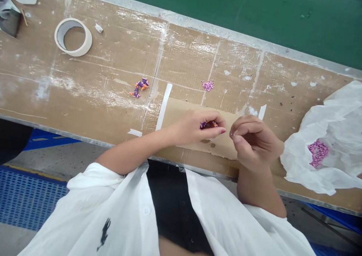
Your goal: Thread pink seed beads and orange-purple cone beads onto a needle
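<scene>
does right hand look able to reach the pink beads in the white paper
Likely yes: the right hand is close to the white paper, and nothing visible covers the pink beads.

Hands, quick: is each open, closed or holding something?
Left hand: closed around small purple-and-orange pieces, partly hidden.
Right hand: closed, pinching a tiny speck too small to identify.

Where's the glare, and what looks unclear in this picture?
Head view: glare whitens patches of the table; head view: the purple-orange item is partly hidden in the left hand; head view: the tiny piece pinched by the right hand is too small to identify.
</scene>
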{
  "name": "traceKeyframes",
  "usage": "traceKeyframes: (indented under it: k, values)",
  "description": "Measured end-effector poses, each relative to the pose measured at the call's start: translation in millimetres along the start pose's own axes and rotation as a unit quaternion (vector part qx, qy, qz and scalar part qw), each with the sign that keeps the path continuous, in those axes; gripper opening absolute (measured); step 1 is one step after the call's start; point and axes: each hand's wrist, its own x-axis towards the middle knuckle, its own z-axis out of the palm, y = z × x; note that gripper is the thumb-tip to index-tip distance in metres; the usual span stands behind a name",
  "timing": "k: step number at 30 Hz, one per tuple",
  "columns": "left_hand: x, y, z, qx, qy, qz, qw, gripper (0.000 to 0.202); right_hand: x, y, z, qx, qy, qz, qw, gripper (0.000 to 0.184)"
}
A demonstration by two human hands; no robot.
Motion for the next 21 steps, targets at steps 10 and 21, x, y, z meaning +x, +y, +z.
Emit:
traceKeyframes:
  k: [10,21]
  values:
    - [6,7,-6.4,-0.269,0.108,-0.141,0.947,0.004,2,0,-14,-0.164,-0.235,-0.005,0.958,0.015]
    - [5,10,-5.5,-0.330,0.044,-0.124,0.935,0.018,1,-2,-15,-0.227,-0.275,-0.040,0.933,0.014]
